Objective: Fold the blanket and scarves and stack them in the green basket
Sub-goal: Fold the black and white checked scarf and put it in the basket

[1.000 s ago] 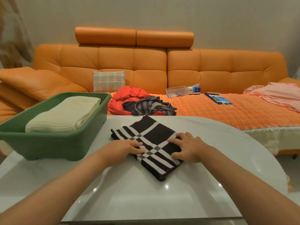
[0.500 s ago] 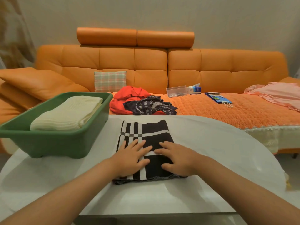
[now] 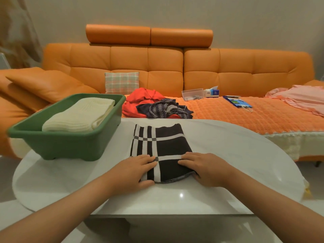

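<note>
A folded black scarf with white stripes (image 3: 166, 146) lies flat on the white table (image 3: 236, 163), squared to me. My left hand (image 3: 135, 170) holds its near left corner, fingers on top and thumb at the edge. At the near right corner my right hand (image 3: 205, 169) grips the same way. The green basket (image 3: 70, 144) stands on the table to the left and holds a folded cream blanket (image 3: 80, 114). On the sofa behind the table, a dark striped scarf (image 3: 163, 108) lies crumpled on a red cloth (image 3: 140, 99).
An orange sofa (image 3: 228, 74) runs along the far side of the table, with a plaid cushion (image 3: 121, 82), a clear box (image 3: 192, 93), a tissue pack (image 3: 213, 92), a blue bag (image 3: 236, 101) and a pink garment (image 3: 301, 97) on it.
The scarf was turned from a diagonal to square in front of me. My hands slid from flat on its middle out to the two near corners.
</note>
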`<act>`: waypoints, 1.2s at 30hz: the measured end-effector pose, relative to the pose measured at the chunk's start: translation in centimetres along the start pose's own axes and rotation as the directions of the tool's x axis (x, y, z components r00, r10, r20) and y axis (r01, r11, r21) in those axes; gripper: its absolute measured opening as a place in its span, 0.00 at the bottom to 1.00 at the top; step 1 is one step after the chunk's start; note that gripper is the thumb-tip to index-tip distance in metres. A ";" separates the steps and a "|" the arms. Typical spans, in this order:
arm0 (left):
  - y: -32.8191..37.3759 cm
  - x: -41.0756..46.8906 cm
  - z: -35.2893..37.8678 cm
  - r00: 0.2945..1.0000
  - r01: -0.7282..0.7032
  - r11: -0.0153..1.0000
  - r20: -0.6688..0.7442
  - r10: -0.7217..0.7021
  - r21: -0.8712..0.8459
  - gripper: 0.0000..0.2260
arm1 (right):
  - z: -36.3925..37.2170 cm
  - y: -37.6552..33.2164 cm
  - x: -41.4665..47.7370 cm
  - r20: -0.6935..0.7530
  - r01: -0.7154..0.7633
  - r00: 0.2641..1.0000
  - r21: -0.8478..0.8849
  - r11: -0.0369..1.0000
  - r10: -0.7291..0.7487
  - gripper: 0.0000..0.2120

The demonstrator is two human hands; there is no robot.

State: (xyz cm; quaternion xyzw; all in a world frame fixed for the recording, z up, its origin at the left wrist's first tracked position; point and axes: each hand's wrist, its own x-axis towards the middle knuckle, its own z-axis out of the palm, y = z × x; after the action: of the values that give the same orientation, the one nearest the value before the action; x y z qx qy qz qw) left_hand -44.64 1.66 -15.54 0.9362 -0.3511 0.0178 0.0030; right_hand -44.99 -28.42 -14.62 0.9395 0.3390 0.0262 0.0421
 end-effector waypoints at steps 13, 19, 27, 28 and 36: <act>-0.1 0.9 -4.1 0.964 0.171 0.885 -0.112 -0.241 -0.434 0.14 | -3.8 1.8 1.9 -0.227 -0.214 0.873 0.616 0.758 0.431 0.05; -3.6 3.7 -4.3 0.848 0.212 0.588 -0.152 -0.508 -0.780 0.08 | -2.2 4.3 3.9 -0.114 -0.418 0.758 0.672 0.612 0.642 0.06; -3.1 8.9 -1.7 0.776 0.378 0.920 -0.507 -0.375 -0.101 0.19 | 0.2 5.1 6.1 -0.046 -0.617 0.733 0.372 0.693 0.678 0.11; -2.4 9.5 -1.8 0.778 0.302 0.953 -0.568 -0.269 -0.038 0.17 | 0.2 5.2 6.3 -0.044 -0.621 0.736 0.353 0.700 0.675 0.11; 2.5 10.5 2.1 0.992 0.092 0.995 -0.086 -0.096 -0.046 0.25 | -1.6 3.3 6.6 -0.270 -0.334 0.916 -0.099 0.937 0.298 0.18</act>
State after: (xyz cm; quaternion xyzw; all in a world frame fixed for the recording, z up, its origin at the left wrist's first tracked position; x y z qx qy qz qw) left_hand -38.34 -7.19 -17.31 0.9497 -0.3066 0.0517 0.0390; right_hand -37.96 -26.67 -12.57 0.9655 0.1823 0.1756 0.0612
